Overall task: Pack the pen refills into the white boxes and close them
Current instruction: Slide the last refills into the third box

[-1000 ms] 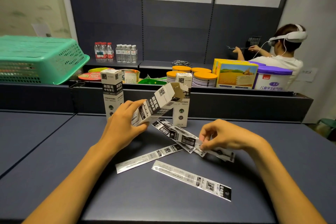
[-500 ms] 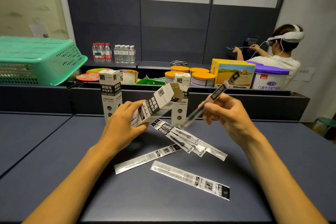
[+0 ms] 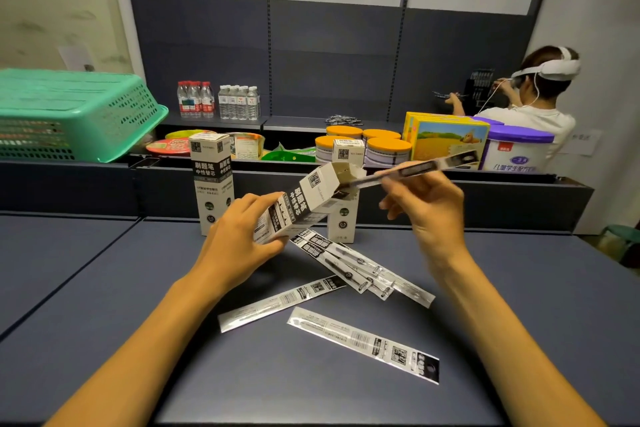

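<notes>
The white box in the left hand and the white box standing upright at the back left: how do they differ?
The white cardboard box in the left hand is tilted and lifted; the upright white box at the back left stands on the dark blue table. The held box's top is open, with a packaged pen refill entering from the right hand; the standing box is closed and untouched. Both carry the same black-and-white print.

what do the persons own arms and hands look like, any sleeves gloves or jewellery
Both forearms are bare from the bottom edge of the picture up to the wrists, with no sleeve in view. The left hand and right hand wear no gloves. No watch, bracelet or ring shows on either, and no cables or markings are visible on the arms.
</notes>
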Demonstrator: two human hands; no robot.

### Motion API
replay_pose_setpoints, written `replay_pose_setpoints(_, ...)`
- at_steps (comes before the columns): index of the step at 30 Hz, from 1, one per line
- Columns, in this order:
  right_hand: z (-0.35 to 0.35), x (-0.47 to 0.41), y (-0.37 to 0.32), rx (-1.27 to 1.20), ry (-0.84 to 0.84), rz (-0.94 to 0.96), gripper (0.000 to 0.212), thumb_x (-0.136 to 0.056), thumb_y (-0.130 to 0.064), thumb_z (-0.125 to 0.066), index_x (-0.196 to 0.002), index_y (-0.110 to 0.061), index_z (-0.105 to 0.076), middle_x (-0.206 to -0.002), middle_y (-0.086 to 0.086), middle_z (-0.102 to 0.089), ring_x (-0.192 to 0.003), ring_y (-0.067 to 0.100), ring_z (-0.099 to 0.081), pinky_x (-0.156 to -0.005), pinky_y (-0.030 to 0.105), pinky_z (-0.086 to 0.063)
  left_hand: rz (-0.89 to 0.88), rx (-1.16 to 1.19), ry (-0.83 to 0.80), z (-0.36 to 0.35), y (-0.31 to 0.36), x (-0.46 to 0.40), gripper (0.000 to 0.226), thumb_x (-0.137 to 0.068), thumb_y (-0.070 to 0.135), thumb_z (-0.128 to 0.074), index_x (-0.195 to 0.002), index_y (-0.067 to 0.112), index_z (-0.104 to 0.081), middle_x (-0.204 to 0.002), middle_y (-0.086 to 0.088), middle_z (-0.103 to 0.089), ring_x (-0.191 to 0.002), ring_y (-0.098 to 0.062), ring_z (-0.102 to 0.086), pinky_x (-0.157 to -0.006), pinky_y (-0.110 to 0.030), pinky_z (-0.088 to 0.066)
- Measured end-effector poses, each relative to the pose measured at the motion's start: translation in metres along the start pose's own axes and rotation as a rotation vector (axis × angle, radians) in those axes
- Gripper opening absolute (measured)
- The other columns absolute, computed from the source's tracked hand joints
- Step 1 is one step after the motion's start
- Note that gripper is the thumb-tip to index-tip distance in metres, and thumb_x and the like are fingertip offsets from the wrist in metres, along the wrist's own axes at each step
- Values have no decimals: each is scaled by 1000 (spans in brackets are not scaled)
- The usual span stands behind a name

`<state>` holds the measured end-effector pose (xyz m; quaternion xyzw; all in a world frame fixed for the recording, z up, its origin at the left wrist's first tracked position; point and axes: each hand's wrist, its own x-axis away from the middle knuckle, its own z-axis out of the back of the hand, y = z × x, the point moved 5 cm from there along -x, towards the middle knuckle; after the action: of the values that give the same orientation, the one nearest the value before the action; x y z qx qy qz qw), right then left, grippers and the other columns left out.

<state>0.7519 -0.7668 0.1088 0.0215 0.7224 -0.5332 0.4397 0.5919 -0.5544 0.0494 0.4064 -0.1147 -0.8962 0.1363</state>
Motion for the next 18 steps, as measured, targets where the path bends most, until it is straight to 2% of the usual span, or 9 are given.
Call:
replay_pose_setpoints(2,-13,3,8,82,-139,-46,15,-82,-13,-72,-95,-19,-68,-80,-1,-74,-68,9,-68,-57,20,-52,-2,2,-7,-1,0,0,70,-77,37,-77,-138,31,-44,-119,7,-56,-105,-10,-50,-80,-34,-53)
replay_pose_setpoints(4,-20,5,13,94,-208,-113,21,-81,-26,-70,-101,-20,-66,-76,-3,-73,-69,5,-67,-56,20,-51,-5,0,-9,-1,0,0,69,-77,37,-77,-138,31,-44,-118,7,-56,-104,-10,-51,-79,-35,-54)
replay_pose_setpoints(6,-17,4,11,109,-158,-88,25,-82,-33,-65,-103,-19,-66,-70,-10,-69,-65,4,-62,-55,22,-50,-2,1,-2,0,0,0,69,-77,37,-77,-138,31,-45,-118,6,-56,-104,-9,-50,-78,-33,-53)
replay_pose_setpoints(8,-13,3,7,132,-102,-35,15,-86,-33,-63,-95,-22,-68,-67,-13,-64,-60,6,-56,-55,24,-47,1,3,3,0,0,0,69,-77,37,-77,-138,30,-45,-118,6,-56,-104,-9,-50,-78,-30,-51)
replay_pose_setpoints(10,-14,4,7,114,-115,-18,11,-87,-29,-63,-90,-21,-70,-65,-12,-63,-56,6,-53,-53,22,-45,-4,8,-2,0,1,0,69,-77,36,-77,-138,31,-45,-118,7,-56,-103,-8,-50,-79,-29,-51)
replay_pose_setpoints(13,-26,7,12,123,-273,-3,15,-86,-22,-67,-99,-16,-70,-78,-4,-70,-56,10,-58,-52,20,-47,-7,18,-21,-3,3,1,69,-78,36,-77,-139,33,-44,-119,8,-55,-104,-7,-50,-79,-28,-52)
replay_pose_setpoints(15,-33,9,17,114,-341,-72,26,-82,-31,-67,-106,-21,-68,-91,5,-73,-59,17,-61,-54,21,-50,-4,9,-23,-3,2,1,69,-78,36,-77,-139,33,-44,-119,8,-55,-104,-8,-49,-79,-30,-52)
replay_pose_setpoints(18,-28,7,16,38,-242,-117,25,-86,-33,-62,-107,-20,-61,-87,4,-71,-55,17,-59,-54,22,-51,3,-6,-4,-1,-1,1,69,-78,36,-77,-139,32,-44,-118,7,-56,-104,-9,-50,-78,-30,-51)
